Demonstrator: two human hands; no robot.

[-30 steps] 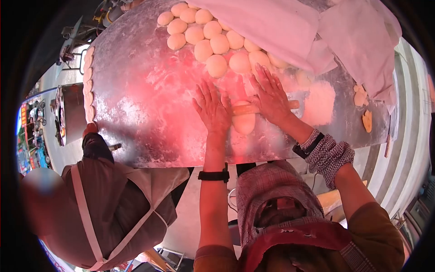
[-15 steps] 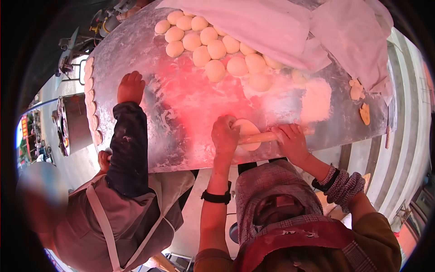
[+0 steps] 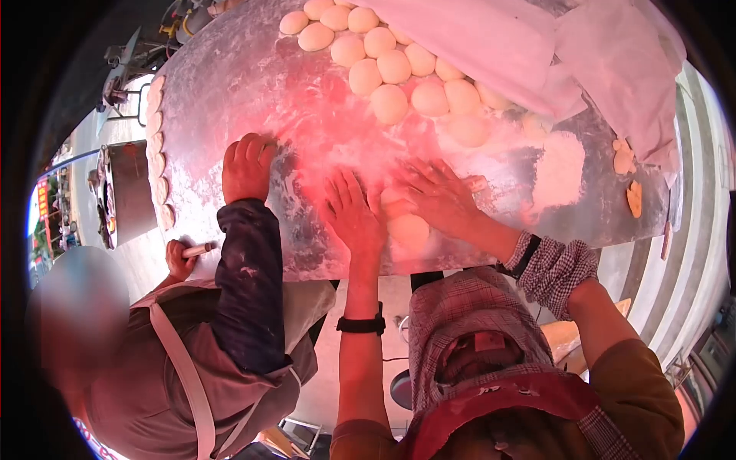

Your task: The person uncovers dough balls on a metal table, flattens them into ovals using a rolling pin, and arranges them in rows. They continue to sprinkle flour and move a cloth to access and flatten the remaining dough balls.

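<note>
My left hand lies with its fingers stretched out over the floured tabletop, just left of a flattened dough round. Fingers spread, my right hand rests across a wooden rolling pin. One end of the pin sticks out past the right hand; most of the rest is hidden under it. The pin crosses the far part of the dough round, near the table's front edge.
Several dough balls sit at the back beside a pale cloth. A flour heap is to the right. Flat dough pieces line the left edge. At left, a co-worker's hand is on the table; the other holds a short stick.
Both my hands have gone from gripping the rolling pin to stretched fingers, and moved left and forward. The co-worker's nearer hand has shifted right. The view has moved slightly.
</note>
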